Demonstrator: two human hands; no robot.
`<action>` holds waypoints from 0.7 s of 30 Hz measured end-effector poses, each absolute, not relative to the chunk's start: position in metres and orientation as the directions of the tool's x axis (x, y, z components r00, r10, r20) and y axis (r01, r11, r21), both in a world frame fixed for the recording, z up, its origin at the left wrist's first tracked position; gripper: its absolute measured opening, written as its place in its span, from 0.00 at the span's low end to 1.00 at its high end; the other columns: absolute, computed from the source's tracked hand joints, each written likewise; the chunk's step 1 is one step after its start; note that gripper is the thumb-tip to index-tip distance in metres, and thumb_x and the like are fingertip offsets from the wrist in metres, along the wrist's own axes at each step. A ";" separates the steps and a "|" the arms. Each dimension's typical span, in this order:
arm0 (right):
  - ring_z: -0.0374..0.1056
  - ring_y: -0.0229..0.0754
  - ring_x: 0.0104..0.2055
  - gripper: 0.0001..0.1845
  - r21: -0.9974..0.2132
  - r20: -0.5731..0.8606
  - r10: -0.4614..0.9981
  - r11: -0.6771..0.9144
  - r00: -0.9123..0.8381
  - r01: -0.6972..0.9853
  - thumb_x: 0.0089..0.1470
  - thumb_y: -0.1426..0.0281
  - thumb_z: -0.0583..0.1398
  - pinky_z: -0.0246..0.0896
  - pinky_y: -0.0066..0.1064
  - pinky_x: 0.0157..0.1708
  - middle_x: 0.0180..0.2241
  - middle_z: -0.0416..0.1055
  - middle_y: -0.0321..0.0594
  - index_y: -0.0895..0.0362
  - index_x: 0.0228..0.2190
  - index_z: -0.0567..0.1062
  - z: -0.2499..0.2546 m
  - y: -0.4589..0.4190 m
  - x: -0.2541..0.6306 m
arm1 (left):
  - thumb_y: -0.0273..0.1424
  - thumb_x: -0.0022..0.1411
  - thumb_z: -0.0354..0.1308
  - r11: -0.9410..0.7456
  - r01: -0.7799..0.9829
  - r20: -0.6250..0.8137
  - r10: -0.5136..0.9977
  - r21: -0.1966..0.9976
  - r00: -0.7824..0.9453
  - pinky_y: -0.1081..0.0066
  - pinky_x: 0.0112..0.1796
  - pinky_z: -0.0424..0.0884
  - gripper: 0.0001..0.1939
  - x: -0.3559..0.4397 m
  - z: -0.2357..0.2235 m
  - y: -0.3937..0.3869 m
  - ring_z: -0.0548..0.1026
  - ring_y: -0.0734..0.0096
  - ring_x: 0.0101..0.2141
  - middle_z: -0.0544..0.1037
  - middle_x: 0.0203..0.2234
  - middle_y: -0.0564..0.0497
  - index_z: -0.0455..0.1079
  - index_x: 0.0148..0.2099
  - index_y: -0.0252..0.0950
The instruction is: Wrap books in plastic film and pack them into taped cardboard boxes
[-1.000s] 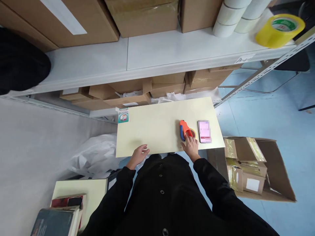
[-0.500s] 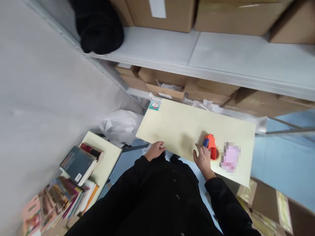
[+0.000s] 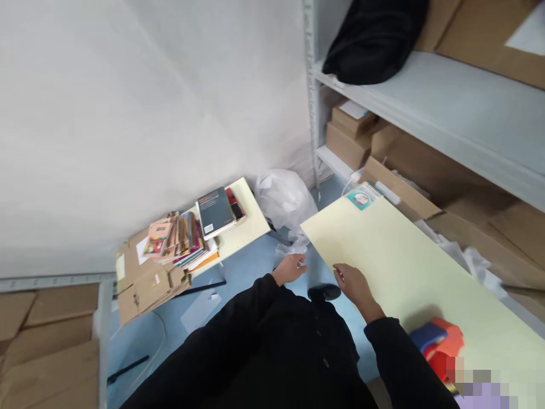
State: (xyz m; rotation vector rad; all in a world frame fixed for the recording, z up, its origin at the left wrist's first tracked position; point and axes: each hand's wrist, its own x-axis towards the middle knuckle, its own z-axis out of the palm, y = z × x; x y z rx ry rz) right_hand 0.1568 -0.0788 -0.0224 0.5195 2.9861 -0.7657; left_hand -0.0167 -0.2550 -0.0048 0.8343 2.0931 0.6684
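My left hand [image 3: 290,269] hangs in the air over the blue floor, fingers loosely bent and slightly apart, with nothing in it. Over the near edge of the cream table [image 3: 366,238] is my right hand [image 3: 352,286], its fingers half curled, and no object shows in it. I cannot tell whether it touches the tabletop. An orange and blue tape dispenser [image 3: 443,343] rests on the table to the right of my right forearm. Beside it is a blurred-out pinkish item [image 3: 483,395], cut by the frame's lower edge. A teal and white card [image 3: 363,197] lies at the table's far corner.
On the left, a second small table [image 3: 251,218] bears a dark book [image 3: 215,212] and a pile of books [image 3: 181,238]. Flattened cardboard [image 3: 145,289] lies by it. A white plastic bag [image 3: 284,199] stands between the tables. Metal shelving [image 3: 460,102] with cartons rises at right.
The view has swung left, so the book table shows more fully and the tape dispenser sits farther right. My right hand has moved from beside the dispenser to the table's left part.
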 end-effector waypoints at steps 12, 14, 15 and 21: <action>0.71 0.46 0.39 0.15 -0.410 -0.048 -0.144 0.905 -0.988 -0.112 0.60 0.70 0.51 0.63 0.34 0.40 0.37 0.76 0.44 0.56 0.39 0.76 0.010 -0.211 -0.027 | 0.34 0.55 0.59 0.574 -0.004 -0.213 0.297 0.819 -0.931 0.66 0.38 0.72 0.13 -0.122 0.015 -0.453 0.77 0.65 0.33 0.79 0.35 0.45 0.73 0.42 0.34; 0.71 0.46 0.41 0.14 -0.400 -0.040 -0.209 0.899 -0.977 -0.177 0.59 0.70 0.52 0.63 0.35 0.41 0.38 0.76 0.44 0.56 0.40 0.76 0.017 -0.243 -0.061 | 0.35 0.55 0.59 0.480 -0.092 -0.181 0.141 0.872 -0.973 0.66 0.37 0.72 0.14 -0.140 0.014 -0.491 0.77 0.65 0.32 0.79 0.34 0.43 0.72 0.41 0.33; 0.70 0.47 0.41 0.13 -0.395 -0.032 -0.241 0.895 -0.970 -0.209 0.59 0.71 0.52 0.63 0.35 0.42 0.38 0.75 0.45 0.56 0.40 0.75 0.021 -0.259 -0.078 | 0.37 0.55 0.59 0.424 -0.127 -0.171 0.067 0.897 -0.983 0.66 0.36 0.72 0.15 -0.148 0.013 -0.510 0.76 0.65 0.31 0.78 0.34 0.43 0.72 0.41 0.32; 0.67 0.49 0.48 0.15 -0.378 0.009 -0.383 0.854 -0.924 -0.358 0.57 0.71 0.55 0.62 0.40 0.49 0.46 0.72 0.49 0.59 0.46 0.73 0.042 -0.348 -0.174 | 0.44 0.54 0.60 0.130 -0.186 -0.117 -0.413 0.974 -0.903 0.68 0.37 0.72 0.22 -0.185 0.005 -0.611 0.75 0.67 0.35 0.75 0.38 0.42 0.68 0.43 0.31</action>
